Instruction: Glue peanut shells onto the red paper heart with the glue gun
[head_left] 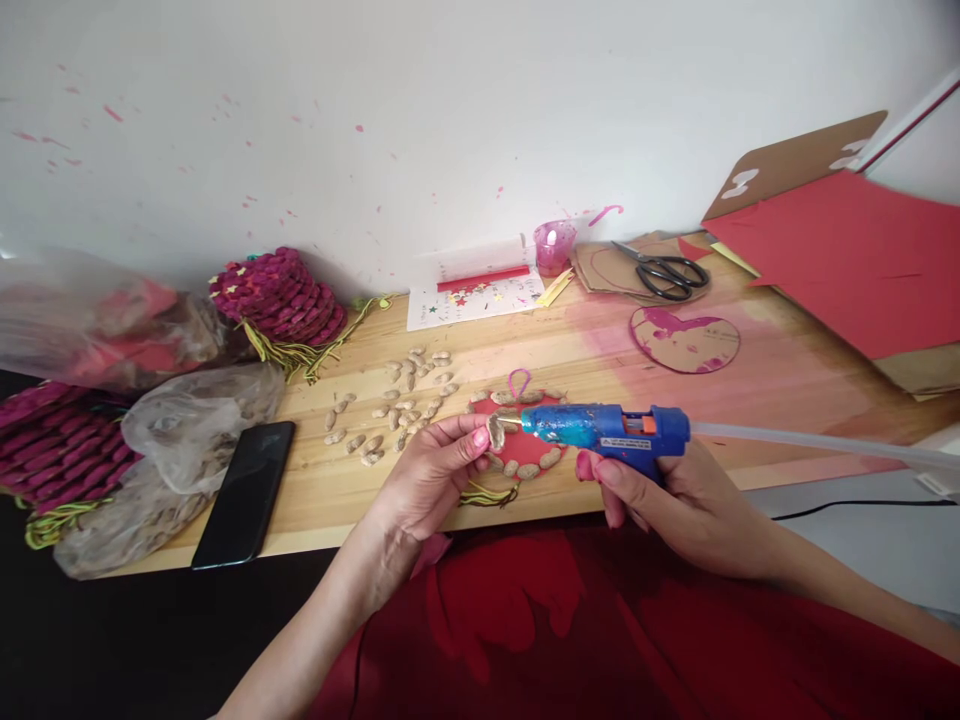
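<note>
My left hand (pixel 431 470) pinches a single peanut shell (pixel 496 432) between thumb and fingers, held just over the near edge of the wooden table (pixel 615 350). My right hand (pixel 679 500) grips a blue hot glue gun (pixel 611 428), its nozzle touching the shell. A clear glue stick (pixel 817 443) sticks out of the gun's back toward the right. Under the nozzle lies a red heart cutout (pixel 525 445) ringed with peanut shells, with a pink loop on top and a yellow-green tassel below.
Loose peanut shells (pixel 397 400) are scattered mid-table. A black phone (pixel 244 492) and plastic bags (pixel 180 440) lie left, with magenta woven pieces (pixel 281 297). Scissors (pixel 664 272), a cardboard heart (pixel 684 338), a pink cup (pixel 555 245) and red paper (pixel 847 255) sit at the back right.
</note>
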